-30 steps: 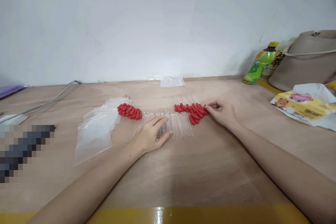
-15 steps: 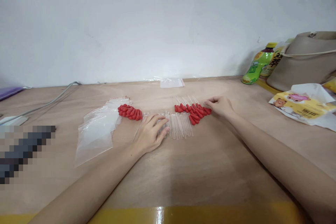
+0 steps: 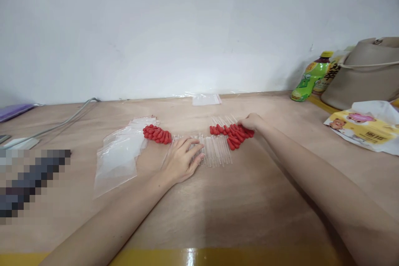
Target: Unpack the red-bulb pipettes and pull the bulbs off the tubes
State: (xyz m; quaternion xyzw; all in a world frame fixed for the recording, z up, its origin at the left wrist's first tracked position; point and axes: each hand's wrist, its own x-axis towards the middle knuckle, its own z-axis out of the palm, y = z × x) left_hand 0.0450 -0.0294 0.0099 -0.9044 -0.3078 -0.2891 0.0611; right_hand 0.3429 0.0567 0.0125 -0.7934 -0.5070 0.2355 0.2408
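My left hand point(image 3: 182, 160) lies palm down, with its fingers spread over a row of thin clear tubes point(image 3: 216, 151). Left of these tubes is a tight cluster of red rubber bulbs point(image 3: 156, 134). A second group of red rubber bulbs point(image 3: 235, 134) lies on the right, and thin clear stems point(image 3: 222, 120) stick out behind it. At this group's right end is my right hand point(image 3: 251, 122), fingers drawn together against the far side of the bulbs. Its fingertips are mostly hidden, and what they pinch cannot be made out.
Overlapping clear zip bags point(image 3: 116, 160) lie left of the tubes, and another small bag point(image 3: 205, 99) is by the wall. A grey cable point(image 3: 70, 120) crosses the left side. On the right are a green bottle point(image 3: 311, 77), a beige bag point(image 3: 361, 79) and a yellow-white packet point(image 3: 361, 126).
My right hand has moved slightly left, in behind the right end of the red bulbs. My left hand stays on the tubes. The whole view has shifted a little.
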